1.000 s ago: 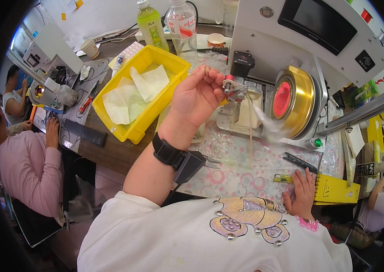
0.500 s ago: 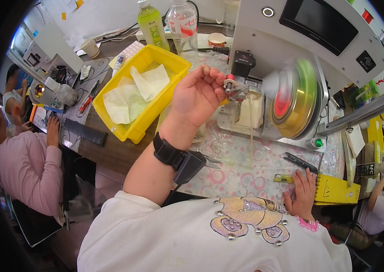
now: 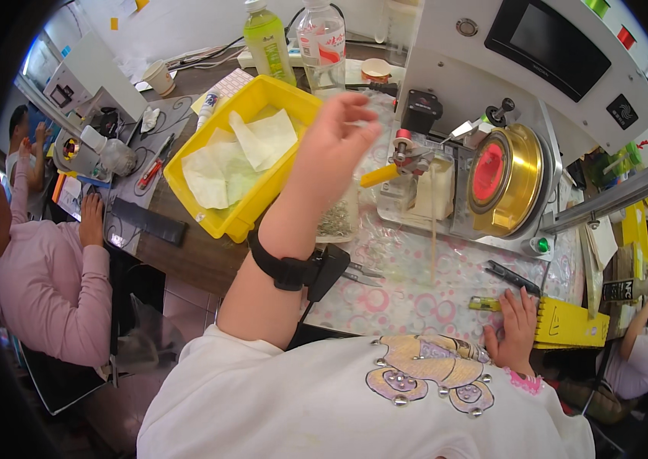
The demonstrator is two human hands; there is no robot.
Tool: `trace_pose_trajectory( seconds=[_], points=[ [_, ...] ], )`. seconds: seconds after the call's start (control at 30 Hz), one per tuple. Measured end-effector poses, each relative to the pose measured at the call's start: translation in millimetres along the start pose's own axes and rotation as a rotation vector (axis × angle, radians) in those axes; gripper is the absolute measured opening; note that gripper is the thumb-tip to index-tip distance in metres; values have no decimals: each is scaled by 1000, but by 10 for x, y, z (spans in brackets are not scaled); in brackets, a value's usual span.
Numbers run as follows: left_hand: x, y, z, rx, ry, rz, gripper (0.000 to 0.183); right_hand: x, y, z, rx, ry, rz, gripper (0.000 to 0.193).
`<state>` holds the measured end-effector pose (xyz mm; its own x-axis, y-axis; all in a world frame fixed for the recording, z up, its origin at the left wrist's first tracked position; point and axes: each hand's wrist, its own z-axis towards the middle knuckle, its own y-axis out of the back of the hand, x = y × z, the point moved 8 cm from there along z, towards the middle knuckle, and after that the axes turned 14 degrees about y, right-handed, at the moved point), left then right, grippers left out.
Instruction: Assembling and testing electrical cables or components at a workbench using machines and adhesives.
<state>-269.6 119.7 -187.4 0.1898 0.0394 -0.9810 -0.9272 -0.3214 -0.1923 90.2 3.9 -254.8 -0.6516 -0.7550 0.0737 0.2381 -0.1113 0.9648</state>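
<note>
My left hand [image 3: 341, 136], slightly smeared by motion, is raised over the right end of the yellow tray [image 3: 186, 213]. Its fingers are apart and nothing shows in them. Just right of it is the small clamp fixture [image 3: 413, 162] of the bench machine [image 3: 454, 84], with a yellow handle [image 3: 380, 176] and a red thread spool [image 3: 403, 135]. A gold reel [image 3: 527, 180] with a red centre stands beside the fixture. My right hand [image 3: 513, 325] rests flat at the table's near edge, by a yellow-green cutter [image 3: 484, 304] and a black pen-like tool [image 3: 511, 277].
White sheets [image 3: 262, 141] lie in the tray. A green bottle [image 3: 269, 42] and a clear bottle [image 3: 321, 46] stand behind it. Small snips [image 3: 362, 274] lie by my left wrist. A yellow box [image 3: 569, 325] sits at right. A co-worker in pink [image 3: 48, 287] sits at left.
My left hand has come away from the fixture, leftward and up, baring the yellow handle. The gold reel, blurred with motion before, now looks still. The machine's round button is no longer lit.
</note>
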Motion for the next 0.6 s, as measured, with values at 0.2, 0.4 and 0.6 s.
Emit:
trace_pose_trajectory(
  seconds=[0.2, 0.4, 0.6],
  points=[
    [-13, -282, -143, 203, -112, 500, 21, -2, -5, -12, -1, 0, -5, 53],
    [-120, -295, -174, 91, -251, 759, 9, 0, 7, 16, -14, 0, -2, 53],
    [-248, -297, -200, 144, -337, 702, 6, 15, 34, -6, -20, -26, 4, 53]
  ],
)
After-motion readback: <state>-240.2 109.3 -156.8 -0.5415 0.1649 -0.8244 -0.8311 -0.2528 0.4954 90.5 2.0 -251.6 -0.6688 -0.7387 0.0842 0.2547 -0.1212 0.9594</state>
